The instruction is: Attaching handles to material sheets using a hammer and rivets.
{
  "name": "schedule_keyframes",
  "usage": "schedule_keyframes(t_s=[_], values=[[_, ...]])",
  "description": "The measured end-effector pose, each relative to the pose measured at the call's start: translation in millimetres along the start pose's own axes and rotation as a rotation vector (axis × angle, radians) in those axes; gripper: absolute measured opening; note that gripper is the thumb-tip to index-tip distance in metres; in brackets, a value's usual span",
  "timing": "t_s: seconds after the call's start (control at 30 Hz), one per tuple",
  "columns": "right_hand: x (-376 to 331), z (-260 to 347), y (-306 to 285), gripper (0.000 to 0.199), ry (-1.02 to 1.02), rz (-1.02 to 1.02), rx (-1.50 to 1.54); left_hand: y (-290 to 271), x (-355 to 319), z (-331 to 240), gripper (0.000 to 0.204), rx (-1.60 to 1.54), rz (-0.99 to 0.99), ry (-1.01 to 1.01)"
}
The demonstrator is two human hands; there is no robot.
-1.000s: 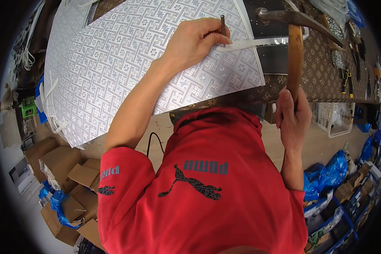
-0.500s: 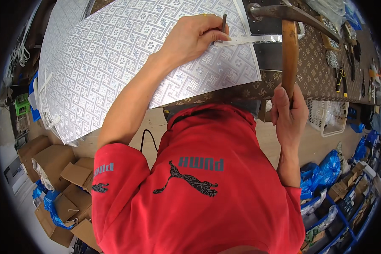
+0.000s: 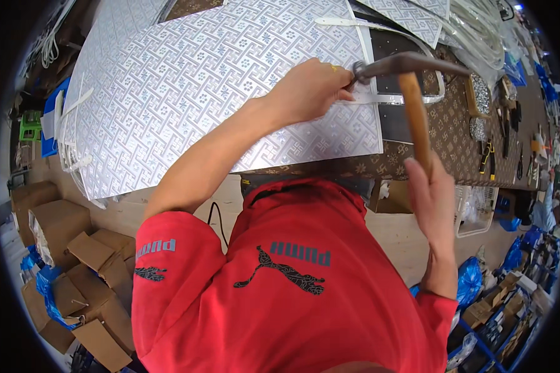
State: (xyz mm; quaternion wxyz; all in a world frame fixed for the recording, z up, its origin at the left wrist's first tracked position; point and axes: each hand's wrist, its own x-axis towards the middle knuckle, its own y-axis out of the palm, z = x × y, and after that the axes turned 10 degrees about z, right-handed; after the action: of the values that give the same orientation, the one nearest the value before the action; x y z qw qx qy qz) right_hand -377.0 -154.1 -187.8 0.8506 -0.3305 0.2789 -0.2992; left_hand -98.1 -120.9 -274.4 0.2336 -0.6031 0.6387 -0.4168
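Note:
My left hand (image 3: pixel 311 92) rests on a silvery-white sheet (image 3: pixel 186 87) with a grey lattice and flower pattern. Its fingers are closed around a short metal punch, mostly hidden now by the hand and the hammer head. Under the fingertips runs one end of a white strap (image 3: pixel 389 98), whose loop extends past the sheet's right edge. The strap's other rounded end lies farther up the same sheet. My right hand (image 3: pixel 430 196) is wrapped round the wooden handle of a hammer (image 3: pixel 415 115). The hammer's metal face is at the top of the punch, beside my left fingers.
A brown patterned cloth (image 3: pixel 392 168) covers the table. Pliers (image 3: pixel 487 158) and other tools lie at the right, near bundled clear-wrapped tubing (image 3: pixel 479 31). Cardboard boxes (image 3: pixel 59 230) stand on the floor at left; a white basket (image 3: pixel 477 211) is below the table's right side.
The hammer has swung left and down to the punch, which stood uncovered before. My whole view has shifted, so the table sits lower and more of its far side shows.

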Motion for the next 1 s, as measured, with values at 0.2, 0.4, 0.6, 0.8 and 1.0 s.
schedule_keyframes(t_s=[0.2, 0.4, 0.6, 0.8, 1.0], values=[[-17, 7, -11, 0.018, 0.012, -0.27, 0.536, 1, 3, -7, 0.016, -0.058, -0.007, -0.223], [-24, -5, 1, 0.019, 0.007, -0.338, 0.712, -3, 17, -9, 0.015, -0.39, -0.143, -0.217], [-25, -21, 9, 0.02, 0.075, -0.293, 0.7, 21, 30, -10, 0.012, -0.462, -0.124, -0.116], [-23, -30, 15, 0.02, 0.09, -0.266, 0.762, 21, 27, -8, 0.01, -0.455, -0.116, -0.152], [-21, -29, 13, 0.019, 0.118, -0.26, 0.757, 21, 26, -8, 0.009, -0.415, -0.061, -0.152]])
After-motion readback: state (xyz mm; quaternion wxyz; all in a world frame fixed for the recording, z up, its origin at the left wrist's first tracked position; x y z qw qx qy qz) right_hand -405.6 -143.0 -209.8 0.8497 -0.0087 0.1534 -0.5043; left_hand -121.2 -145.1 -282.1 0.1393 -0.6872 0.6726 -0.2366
